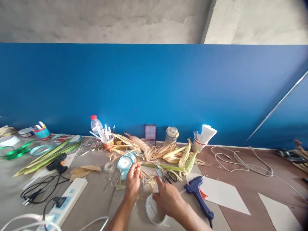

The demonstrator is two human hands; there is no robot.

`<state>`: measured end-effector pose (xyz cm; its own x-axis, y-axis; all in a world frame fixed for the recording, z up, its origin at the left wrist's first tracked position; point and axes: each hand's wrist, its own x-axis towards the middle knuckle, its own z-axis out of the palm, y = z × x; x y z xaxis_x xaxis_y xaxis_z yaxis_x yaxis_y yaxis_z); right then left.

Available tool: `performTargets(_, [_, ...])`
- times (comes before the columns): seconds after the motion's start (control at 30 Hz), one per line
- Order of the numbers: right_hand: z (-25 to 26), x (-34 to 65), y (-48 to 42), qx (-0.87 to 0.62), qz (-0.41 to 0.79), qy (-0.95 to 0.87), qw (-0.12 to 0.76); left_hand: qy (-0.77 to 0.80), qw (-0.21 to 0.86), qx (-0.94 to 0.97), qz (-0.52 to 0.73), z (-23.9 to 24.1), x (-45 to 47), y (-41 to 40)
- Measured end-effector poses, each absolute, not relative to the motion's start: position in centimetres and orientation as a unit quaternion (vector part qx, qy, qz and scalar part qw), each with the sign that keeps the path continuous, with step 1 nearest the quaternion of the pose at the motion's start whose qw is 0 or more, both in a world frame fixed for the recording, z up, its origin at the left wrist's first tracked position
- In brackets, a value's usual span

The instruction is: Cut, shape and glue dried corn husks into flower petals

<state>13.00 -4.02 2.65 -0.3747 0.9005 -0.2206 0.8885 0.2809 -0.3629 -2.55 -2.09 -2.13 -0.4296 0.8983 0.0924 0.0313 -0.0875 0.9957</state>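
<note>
My left hand (pixel 133 181) is raised over the table with its fingers pinched together. Whatever lies between those fingertips is too small to make out. Just behind it is a light blue ribbon spool (pixel 125 162). My right hand (pixel 167 196) hangs over a round white dish (pixel 148 210) and partly hides it. Its index finger is stretched forward, the thumb apart, with nothing visible between them. Thin husk scraps (pixel 148 183) lie between the two hands. Beyond the right fingers rest black-handled scissors (pixel 170 177), beside dry corn husks (pixel 156 152).
A blue glue gun (pixel 198 194) lies to the right on white paper (pixel 226 194). At left are a power strip (pixel 72 197), a black glue gun (pixel 57 164) and green leaves (pixel 45 157). Cups, a bottle (pixel 96 123) and a jar (pixel 171 136) line the blue partition (pixel 154 83).
</note>
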Motion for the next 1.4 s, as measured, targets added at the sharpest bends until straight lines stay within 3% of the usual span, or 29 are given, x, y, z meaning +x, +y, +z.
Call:
performTargets(0.13, [2.0, 11.6, -5.2, -0.556, 0.177, -0.811, -0.049, 0.563, 0.356, 0.414, 0.621, -2.7, -2.6, -1.9])
performTargets(0.37, [1.2, 11.3, -5.3, -0.549, 0.162, -0.817, -0.071, 0.553, 0.376, 0.421, 0.613, -2.4, -2.6, -2.0])
performTargets(0.8, [1.1, 14.1, -3.4, -0.588, 0.237, -0.764, 0.122, 0.552, 0.378, 0.39, 0.633, -2.2, -2.6, -1.9])
performTargets(1.4, [-0.8, 12.7, -1.9, -0.574, 0.281, -0.756, 0.144, 0.513, 0.385, 0.421, 0.641, -2.2, -2.5, -1.7])
